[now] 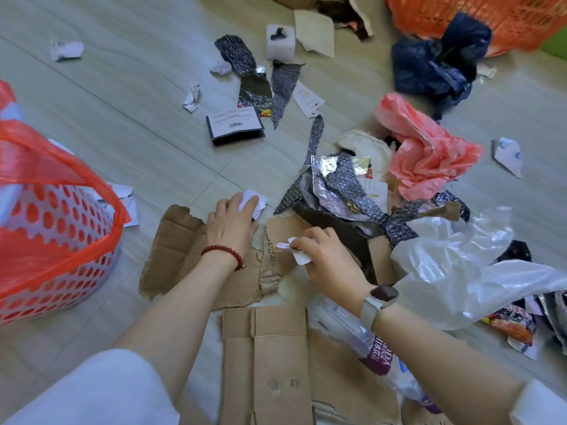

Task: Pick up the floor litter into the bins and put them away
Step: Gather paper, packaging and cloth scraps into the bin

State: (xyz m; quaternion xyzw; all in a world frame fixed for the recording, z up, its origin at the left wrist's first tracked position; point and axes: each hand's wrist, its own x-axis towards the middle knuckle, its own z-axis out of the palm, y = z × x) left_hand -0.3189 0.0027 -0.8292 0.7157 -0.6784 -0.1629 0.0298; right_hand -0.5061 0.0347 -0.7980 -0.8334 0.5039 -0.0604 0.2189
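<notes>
Two hands low over torn brown cardboard [184, 246]: left hand [231, 223] grips crumpled white paper [251, 202], right hand [322, 253] pinches white scrap [294, 245]; perforated white bin with red liner [58, 240] near left, bare floor between.

Pale tiled floor [129, 124]; torn cardboard [171, 253] under both hands, crumpled paper [66, 50] far beyond the left, pink bag [429, 154] beyond the right.

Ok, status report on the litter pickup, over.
Left hand grips white paper; right hand pinches paper scrap. Lined bin stands left. Litter everywhere.
</notes>
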